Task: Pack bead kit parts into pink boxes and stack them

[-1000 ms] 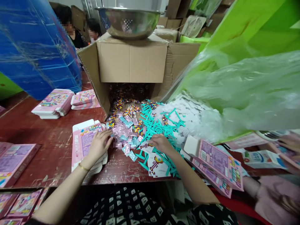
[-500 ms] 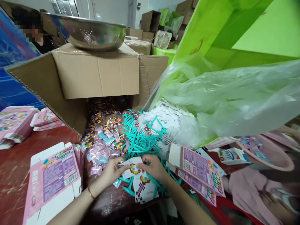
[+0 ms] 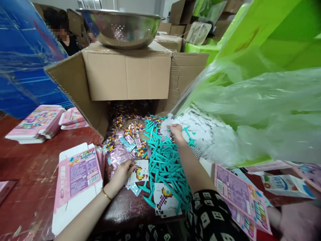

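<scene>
My left hand [image 3: 122, 172] is closed on a small printed sheet [image 3: 141, 171] with a pixel pattern, low over the table. Farther forward, my right hand [image 3: 176, 131] is stretched out with its fingers pinched on a white perforated board [image 3: 165, 126], beside a heap of such boards [image 3: 200, 125]. Under my right forearm spreads a pile of teal T-shaped plastic pieces [image 3: 163, 160]. More printed sheets [image 3: 165, 202] lie at the table's near edge. Pink and blue sachets [image 3: 120, 154] are left of the teal pieces, with bags of colourful beads [image 3: 134, 129] behind them.
An open cardboard box [image 3: 127, 77] stands behind the heap, a steel colander [image 3: 122, 30] on top. Flattened pink cartons [image 3: 80, 174] lie left, others [image 3: 235, 187] right. A green bin [image 3: 250, 40] with clear plastic [image 3: 238, 90] rises at right. People sit behind, left.
My right hand has let go of the sheet and reached forward to the white boards. My left hand keeps the sheet. The view has shifted left.
</scene>
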The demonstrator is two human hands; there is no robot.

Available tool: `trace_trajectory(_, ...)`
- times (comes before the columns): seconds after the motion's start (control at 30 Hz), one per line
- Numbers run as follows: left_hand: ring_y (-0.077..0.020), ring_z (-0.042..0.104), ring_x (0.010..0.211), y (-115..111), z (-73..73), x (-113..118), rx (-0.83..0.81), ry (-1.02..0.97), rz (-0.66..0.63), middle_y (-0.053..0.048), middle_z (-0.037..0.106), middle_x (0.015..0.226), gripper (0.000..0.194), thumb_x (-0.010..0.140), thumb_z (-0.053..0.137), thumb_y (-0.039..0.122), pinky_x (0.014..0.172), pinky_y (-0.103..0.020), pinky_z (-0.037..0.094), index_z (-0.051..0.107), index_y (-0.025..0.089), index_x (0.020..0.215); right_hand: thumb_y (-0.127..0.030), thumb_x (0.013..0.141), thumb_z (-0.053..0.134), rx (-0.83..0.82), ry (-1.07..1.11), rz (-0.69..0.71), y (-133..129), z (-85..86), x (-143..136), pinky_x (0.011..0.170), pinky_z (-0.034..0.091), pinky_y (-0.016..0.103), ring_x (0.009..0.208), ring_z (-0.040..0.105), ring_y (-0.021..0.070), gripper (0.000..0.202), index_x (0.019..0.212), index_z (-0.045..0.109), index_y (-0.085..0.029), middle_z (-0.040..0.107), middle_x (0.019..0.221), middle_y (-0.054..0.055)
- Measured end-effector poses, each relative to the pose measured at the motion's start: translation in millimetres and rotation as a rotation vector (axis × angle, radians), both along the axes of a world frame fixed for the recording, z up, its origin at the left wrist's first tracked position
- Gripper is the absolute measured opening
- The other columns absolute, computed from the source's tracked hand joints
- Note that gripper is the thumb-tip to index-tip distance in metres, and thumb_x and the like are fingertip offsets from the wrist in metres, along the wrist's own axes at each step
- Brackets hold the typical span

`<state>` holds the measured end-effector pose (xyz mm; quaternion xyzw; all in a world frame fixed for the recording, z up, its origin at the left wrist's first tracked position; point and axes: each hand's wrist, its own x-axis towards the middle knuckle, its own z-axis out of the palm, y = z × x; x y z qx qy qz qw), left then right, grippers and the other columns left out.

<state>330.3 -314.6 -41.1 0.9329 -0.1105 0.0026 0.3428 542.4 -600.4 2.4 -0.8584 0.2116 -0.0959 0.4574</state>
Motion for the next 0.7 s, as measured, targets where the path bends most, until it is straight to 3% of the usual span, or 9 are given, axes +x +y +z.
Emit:
trace_trajectory(0.07,-0.0217,0.073,0.085,1.5,-5.5,1.1,0.023,0.004,-0.029,-0.006,0.076,0.091,0.012,0.092,0.059,0.025,0.079,-0.03,0.057,0.068,0.021,0.098,-0.036,0.076,0.072,0.091,-0.082,-0.024,-21.0,11.2,-8.8,0.065,0.055,0.031,0.064,0.066,0.0177,0.029,0.081,0.06,-0.01,0.064,0.066,0.005)
trace_trajectory(0.2,-0.0231,0.074,0.08,2.7,-0.2,-2.8,0.191,0.086,-0.005,-0.01,0.076,0.087,0.044,0.094,0.049,0.018,0.076,-0.032,0.056,0.051,0.018,0.137,-0.045,0.064,0.081,0.269,-0.339,-0.017,-47.9,30.1,-46.4,0.061,0.057,0.031,0.062,0.065,0.0154,0.05,0.097,0.057,-0.017,0.064,0.074,0.0)
trace_trajectory(0.27,-0.0228,0.073,0.078,4.1,13.4,-8.3,0.292,0.144,-0.004,-0.01,0.076,0.083,0.046,0.091,0.047,0.01,0.074,-0.031,0.055,0.054,0.016,0.136,-0.052,0.056,0.085,0.378,-0.4,0.141,-44.7,36.8,-77.0,0.061,0.056,0.03,0.062,0.063,0.0143,0.057,0.094,0.06,-0.019,0.065,0.076,-0.001)
trace_trajectory(0.33,-0.0226,0.073,0.081,5.8,32.5,-14.4,0.308,0.159,0.003,-0.011,0.076,0.088,0.041,0.09,0.046,0.007,0.074,-0.03,0.054,0.063,0.019,0.125,-0.057,0.055,0.085,0.411,-0.302,0.407,-28.3,43.9,-111.9,0.062,0.056,0.031,0.063,0.062,0.0149,0.051,0.085,0.064,-0.021,0.065,0.074,0.0)
trace_trajectory(0.4,-0.0216,0.073,0.084,6.6,53.6,-18.5,0.215,0.15,-0.002,-0.009,0.076,0.093,0.032,0.093,0.045,0.013,0.075,-0.028,0.054,0.069,0.022,0.112,-0.058,0.066,0.079,0.334,-0.172,0.724,-2.2,51.5,-145.2,0.072,0.057,0.035,0.073,0.064,0.0176,0.039,0.077,0.067,-0.022,0.066,0.078,0.002)
trace_trajectory(0.5,-0.0202,0.073,0.087,5.4,80.4,-13.1,-0.167,0.166,-0.097,-0.007,0.077,0.095,0.025,0.096,0.049,0.027,0.077,-0.028,0.055,0.073,0.021,0.1,-0.049,0.079,0.071,0.185,-0.177,1.095,41.0,60.2,-179.7,0.095,0.051,0.043,0.102,0.065,0.0232,0.027,0.075,0.069,-0.023,0.068,0.108,0.007)
trace_trajectory(0.53,-0.0202,0.073,0.087,5.3,86.5,-6.7,-0.299,0.19,-0.146,-0.007,0.077,0.095,0.024,0.094,0.053,0.031,0.076,-0.028,0.055,0.073,0.019,0.098,-0.046,0.082,0.069,0.149,-0.189,1.137,52.8,61.6,-185.5,0.098,0.049,0.043,0.106,0.064,0.0237,0.024,0.077,0.069,-0.023,0.067,0.113,0.007)
trace_trajectory(0.6,-0.02,0.072,0.081,7.8,93.1,14.8,-0.422,0.242,-0.185,-0.007,0.077,0.09,0.027,0.092,0.058,0.039,0.072,-0.028,0.056,0.074,0.017,0.093,-0.042,0.085,0.065,0.1,-0.17,1.122,68.9,61.8,-189.7,0.089,0.053,0.038,0.094,0.067,0.0216,0.022,0.08,0.069,-0.022,0.071,0.102,0.006)
trace_trajectory(0.7,-0.0194,0.072,0.079,21.3,90.9,68.2,-0.363,0.236,-0.043,-0.008,0.076,0.089,0.039,0.096,0.05,0.045,0.072,-0.029,0.057,0.073,0.015,0.094,-0.041,0.087,0.062,0.048,-0.131,1.038,74.1,56.7,-187.0,0.067,0.054,0.029,0.068,0.065,0.0177,0.022,0.08,0.067,-0.021,0.069,0.074,0.001)
